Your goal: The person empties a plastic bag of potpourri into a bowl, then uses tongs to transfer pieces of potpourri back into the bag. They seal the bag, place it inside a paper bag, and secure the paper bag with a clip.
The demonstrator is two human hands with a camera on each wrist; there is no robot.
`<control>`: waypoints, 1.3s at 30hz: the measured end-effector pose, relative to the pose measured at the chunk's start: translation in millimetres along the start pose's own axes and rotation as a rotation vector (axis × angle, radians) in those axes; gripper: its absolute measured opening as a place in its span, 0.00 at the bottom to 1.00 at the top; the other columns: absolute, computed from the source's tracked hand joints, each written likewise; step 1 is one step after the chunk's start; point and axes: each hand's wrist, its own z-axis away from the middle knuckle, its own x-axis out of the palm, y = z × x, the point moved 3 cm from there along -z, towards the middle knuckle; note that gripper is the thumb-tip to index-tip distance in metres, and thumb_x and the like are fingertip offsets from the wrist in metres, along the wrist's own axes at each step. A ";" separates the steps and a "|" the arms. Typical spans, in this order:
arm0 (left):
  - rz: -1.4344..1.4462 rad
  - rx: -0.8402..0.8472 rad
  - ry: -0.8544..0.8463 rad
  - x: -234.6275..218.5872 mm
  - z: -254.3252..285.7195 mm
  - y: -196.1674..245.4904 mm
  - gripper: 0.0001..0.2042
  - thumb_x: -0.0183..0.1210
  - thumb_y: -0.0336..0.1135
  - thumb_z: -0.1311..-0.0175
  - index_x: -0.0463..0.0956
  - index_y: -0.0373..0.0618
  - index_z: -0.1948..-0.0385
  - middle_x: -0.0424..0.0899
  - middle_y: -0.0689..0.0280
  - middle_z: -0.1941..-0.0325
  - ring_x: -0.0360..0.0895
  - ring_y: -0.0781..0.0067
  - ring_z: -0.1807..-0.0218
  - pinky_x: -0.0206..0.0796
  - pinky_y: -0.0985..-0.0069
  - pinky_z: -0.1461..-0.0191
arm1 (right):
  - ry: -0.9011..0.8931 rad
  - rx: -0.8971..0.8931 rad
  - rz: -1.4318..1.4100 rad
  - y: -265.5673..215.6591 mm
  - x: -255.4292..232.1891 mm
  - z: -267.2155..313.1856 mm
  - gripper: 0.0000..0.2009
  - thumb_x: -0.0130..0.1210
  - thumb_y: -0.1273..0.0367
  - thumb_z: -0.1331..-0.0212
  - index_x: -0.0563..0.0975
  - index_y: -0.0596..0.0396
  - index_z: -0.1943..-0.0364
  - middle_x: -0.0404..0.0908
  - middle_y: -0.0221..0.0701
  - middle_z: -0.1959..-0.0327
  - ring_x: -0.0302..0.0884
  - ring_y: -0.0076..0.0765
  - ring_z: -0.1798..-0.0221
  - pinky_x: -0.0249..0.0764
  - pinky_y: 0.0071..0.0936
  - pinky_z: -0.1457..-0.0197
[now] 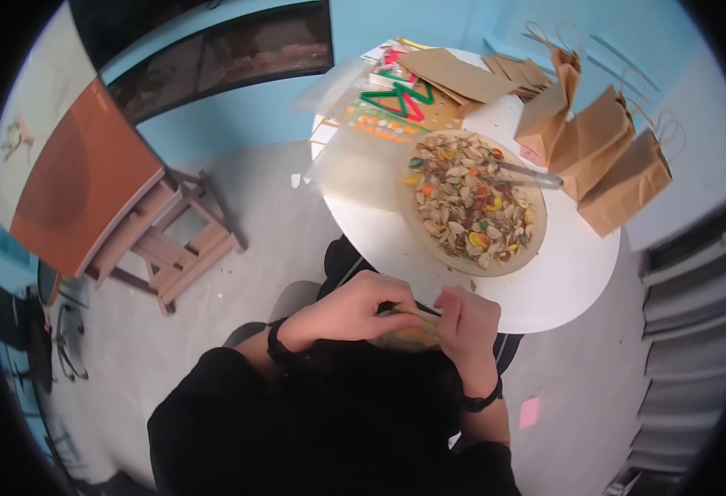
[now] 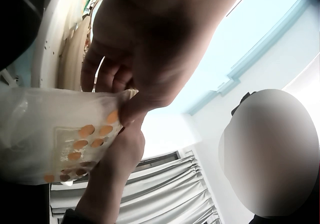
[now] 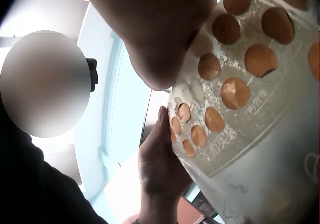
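Observation:
Both hands hold a translucent plastic bag with orange dots, low in front of the body. My left hand pinches its upper edge from the left, and my right hand grips the edge at the right. In the left wrist view the bag spreads out below the left hand. Close up in the right wrist view, the bag shows orange dots and print, with the right hand at its edge and the left hand behind. What the bag contains cannot be made out.
On the white round table, a large bowl holds dried pieces and metal tongs. Behind it lie dotted plastic bags and flat paper bags; upright paper bags stand right. A wooden stool is at left.

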 end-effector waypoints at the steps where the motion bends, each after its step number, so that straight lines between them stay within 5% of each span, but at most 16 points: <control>1: 0.013 -0.003 0.015 -0.2 0.3 -1.0 0.07 0.64 0.32 0.40 0.80 0.39 0.70 0.81 0.60 0.73 0.77 0.60 0.71 0.67 0.72 0.66 | -0.005 -0.006 -0.005 1.1 -0.6 0.9 0.09 0.56 0.70 0.40 0.76 0.53 0.78 0.75 0.33 0.86 0.74 0.45 0.82 0.69 0.36 0.77; 6: -0.010 -0.083 0.067 -0.5 3.7 -10.8 0.04 0.63 0.29 0.39 0.81 0.38 0.69 0.82 0.61 0.71 0.80 0.65 0.68 0.70 0.75 0.62 | 0.008 -0.041 -0.052 -3.4 -4.2 -2.9 0.06 0.58 0.72 0.42 0.77 0.55 0.75 0.77 0.35 0.80 0.76 0.47 0.77 0.70 0.37 0.73; 9: 0.047 -0.200 0.156 -1.7 5.5 -11.6 0.05 0.62 0.29 0.39 0.81 0.37 0.68 0.83 0.61 0.71 0.80 0.70 0.68 0.69 0.78 0.61 | -0.202 -0.120 -0.047 -21.8 -7.4 -13.0 0.05 0.62 0.73 0.46 0.77 0.57 0.75 0.76 0.35 0.77 0.75 0.46 0.73 0.70 0.36 0.71; 18: 0.086 -0.146 0.118 -13.2 4.1 -10.3 0.04 0.62 0.28 0.38 0.81 0.37 0.68 0.82 0.64 0.71 0.77 0.77 0.69 0.67 0.78 0.63 | -0.266 0.024 -0.234 -11.3 -10.3 -9.5 0.06 0.65 0.73 0.48 0.78 0.59 0.74 0.75 0.35 0.77 0.73 0.43 0.73 0.68 0.32 0.70; 33: 0.076 -0.154 0.150 -15.1 4.2 -10.2 0.04 0.63 0.28 0.39 0.81 0.38 0.70 0.83 0.63 0.73 0.77 0.74 0.71 0.67 0.77 0.65 | -0.341 0.064 -0.326 -14.7 -12.1 -15.2 0.09 0.64 0.70 0.46 0.75 0.58 0.74 0.72 0.35 0.77 0.72 0.41 0.72 0.68 0.30 0.69; 36: 0.026 -0.092 0.201 -20.5 3.2 -7.4 0.05 0.62 0.29 0.37 0.80 0.37 0.71 0.80 0.67 0.76 0.73 0.81 0.73 0.63 0.81 0.69 | -0.357 0.037 -0.261 -13.4 -9.2 -19.6 0.08 0.64 0.70 0.46 0.77 0.58 0.72 0.73 0.36 0.76 0.71 0.43 0.74 0.68 0.31 0.70; 39: 0.179 -0.240 0.333 -24.0 6.2 -14.3 0.07 0.62 0.30 0.35 0.79 0.37 0.72 0.75 0.75 0.79 0.65 0.89 0.75 0.57 0.84 0.71 | -0.277 0.057 -0.295 -10.6 -6.6 -26.3 0.08 0.64 0.69 0.44 0.79 0.59 0.68 0.76 0.36 0.75 0.74 0.39 0.75 0.69 0.29 0.70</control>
